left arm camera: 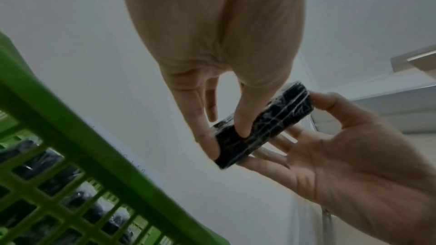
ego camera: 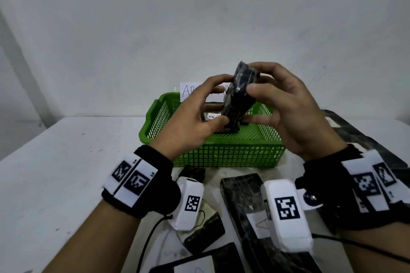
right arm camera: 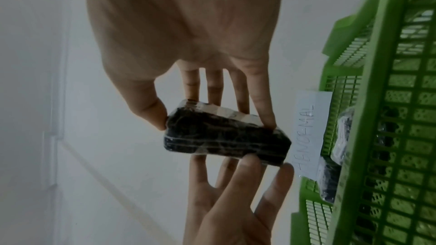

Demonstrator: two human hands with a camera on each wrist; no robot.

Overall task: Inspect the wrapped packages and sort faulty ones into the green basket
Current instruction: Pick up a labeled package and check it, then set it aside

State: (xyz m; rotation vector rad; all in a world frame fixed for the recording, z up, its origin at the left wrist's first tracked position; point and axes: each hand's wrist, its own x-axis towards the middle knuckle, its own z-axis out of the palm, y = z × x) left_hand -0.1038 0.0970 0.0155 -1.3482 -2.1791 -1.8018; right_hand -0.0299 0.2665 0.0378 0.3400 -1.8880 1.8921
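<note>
A small black package wrapped in clear film (ego camera: pixel 239 95) is held upright and tilted above the green basket (ego camera: pixel 221 155). My left hand (ego camera: pixel 221 99) pinches its lower left side between thumb and fingers. My right hand (ego camera: pixel 259 93) grips its upper right side, thumb in front. In the left wrist view the left hand (left arm camera: pixel 224 137) pinches one end of the package (left arm camera: pixel 266 128), and the right hand (left arm camera: pixel 354 165) cups the other. The right wrist view shows the right hand (right arm camera: pixel 212 118) spanning the package (right arm camera: pixel 224 137). Another wrapped package (ego camera: pixel 210 116) lies inside the basket.
A white paper sign (ego camera: pixel 188 91), reading ABNORMAL in the right wrist view, stands behind the basket by the wall. Several black wrapped packages lie on the white table (ego camera: pixel 66 162) in front of the basket, one long (ego camera: pixel 241 206). More dark packages (ego camera: pixel 366 135) lie at the right.
</note>
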